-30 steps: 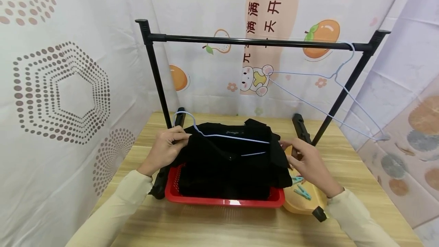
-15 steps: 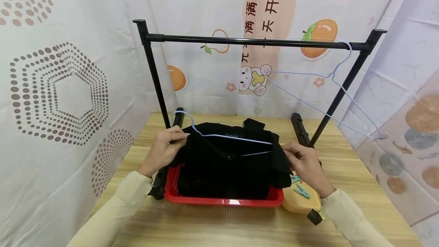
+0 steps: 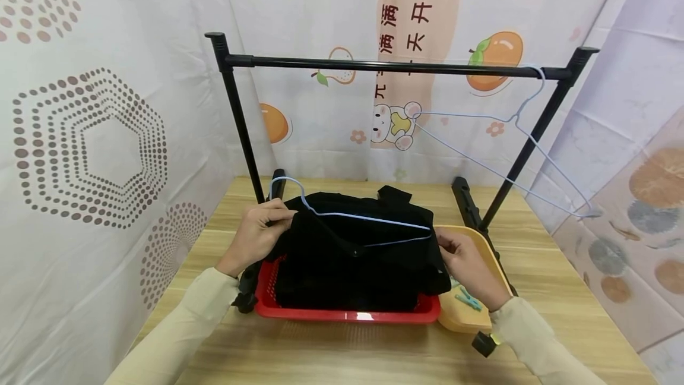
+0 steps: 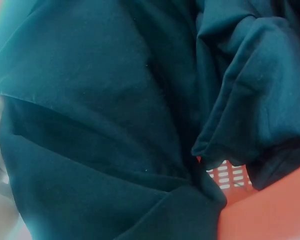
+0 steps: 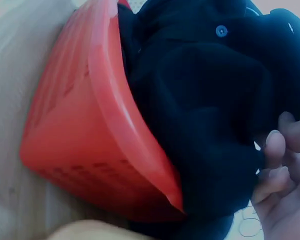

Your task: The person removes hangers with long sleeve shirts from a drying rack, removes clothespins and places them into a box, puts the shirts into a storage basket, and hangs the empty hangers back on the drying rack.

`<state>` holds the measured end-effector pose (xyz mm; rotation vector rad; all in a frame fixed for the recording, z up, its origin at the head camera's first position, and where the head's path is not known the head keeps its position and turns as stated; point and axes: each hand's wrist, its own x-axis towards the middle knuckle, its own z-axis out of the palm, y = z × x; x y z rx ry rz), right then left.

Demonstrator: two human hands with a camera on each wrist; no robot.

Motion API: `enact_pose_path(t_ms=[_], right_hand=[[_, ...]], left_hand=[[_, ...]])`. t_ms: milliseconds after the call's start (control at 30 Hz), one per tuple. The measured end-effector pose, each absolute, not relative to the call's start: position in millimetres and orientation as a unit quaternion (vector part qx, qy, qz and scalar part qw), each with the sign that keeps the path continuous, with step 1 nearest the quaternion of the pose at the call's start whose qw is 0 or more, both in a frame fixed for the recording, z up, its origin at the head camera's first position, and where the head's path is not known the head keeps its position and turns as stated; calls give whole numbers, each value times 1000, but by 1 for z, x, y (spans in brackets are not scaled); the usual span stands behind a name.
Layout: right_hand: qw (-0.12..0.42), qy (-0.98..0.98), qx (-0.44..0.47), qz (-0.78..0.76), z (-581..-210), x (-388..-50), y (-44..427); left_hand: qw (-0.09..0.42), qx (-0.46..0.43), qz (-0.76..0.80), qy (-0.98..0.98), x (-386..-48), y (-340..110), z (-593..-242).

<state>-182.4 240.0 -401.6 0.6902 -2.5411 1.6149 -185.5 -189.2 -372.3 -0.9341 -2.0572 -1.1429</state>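
Observation:
A black buttoned shirt [image 3: 342, 278] lies bunched in and over a red basket [image 3: 347, 316] in the head view. A light blue clothes hanger [image 3: 374, 218] runs through its neck opening, hook at the left. My left hand [image 3: 260, 232] pinches the shirt's left shoulder just below that hook. At the opposite side, my right hand [image 3: 466, 259] pinches the cloth near the hanger's right end. The right wrist view shows the thumb and fingers at the cloth's edge, and a button [image 5: 221, 31]. Dark cloth [image 4: 100, 100] fills most of the left wrist view.
A black clothes rack [image 3: 395, 66] stands behind the basket, its feet on the wooden table [image 3: 320, 355]. Another blue hanger [image 3: 465, 150] hangs at its right end. Beside the basket, a yellow tub [image 3: 459, 321] holds clothespins [image 3: 467, 299], partly behind my right arm.
My right hand has shifted slightly left, first gripping the cloth and then drawing its right flap aside. More of the hanger's right end shows. My left hand stays put.

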Motion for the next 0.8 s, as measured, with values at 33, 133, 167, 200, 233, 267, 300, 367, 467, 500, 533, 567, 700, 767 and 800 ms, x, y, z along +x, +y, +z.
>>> enact_pose_path(t_ms=[33, 133, 167, 200, 233, 267, 300, 367, 467, 500, 533, 567, 700, 767, 800], right_hand=[[10, -817, 213, 535, -402, -182, 238], [-37, -805, 191, 561, -403, -181, 234], [-44, -804, 190, 562, -404, -181, 232], [-50, -803, 190, 562, -405, -181, 231], [-54, -805, 195, 558, -407, -180, 229], [-58, -805, 201, 555, -408, -180, 228], [-59, -807, 208, 549, -409, -181, 227], [-60, -814, 227, 531, -412, -181, 224], [-58, -828, 249, 500, -415, -182, 219], [-55, -831, 256, 491, -415, -183, 218], [-52, -836, 260, 481, -416, -183, 217], [-49, -840, 263, 473, -416, -183, 216], [-39, -854, 266, 446, -416, -183, 213], [-38, -857, 266, 440, -416, -183, 213], [-38, -858, 266, 438, -415, -183, 213]], left_hand=[[299, -350, -430, -776, -186, -190, -372], [304, -349, -430, -775, -186, -189, -372], [305, -349, -430, -775, -186, -189, -372], [305, -349, -431, -775, -186, -189, -372], [306, -349, -432, -773, -186, -189, -372], [308, -349, -432, -772, -186, -188, -371], [308, -350, -433, -772, -186, -188, -370], [306, -352, -433, -771, -185, -187, -369], [304, -355, -431, -772, -184, -185, -368], [303, -356, -431, -772, -184, -185, -368], [303, -356, -429, -773, -183, -184, -368], [304, -356, -428, -773, -183, -184, -368], [306, -357, -424, -774, -182, -183, -368], [308, -358, -420, -775, -182, -183, -368], [308, -359, -420, -775, -182, -183, -368]])
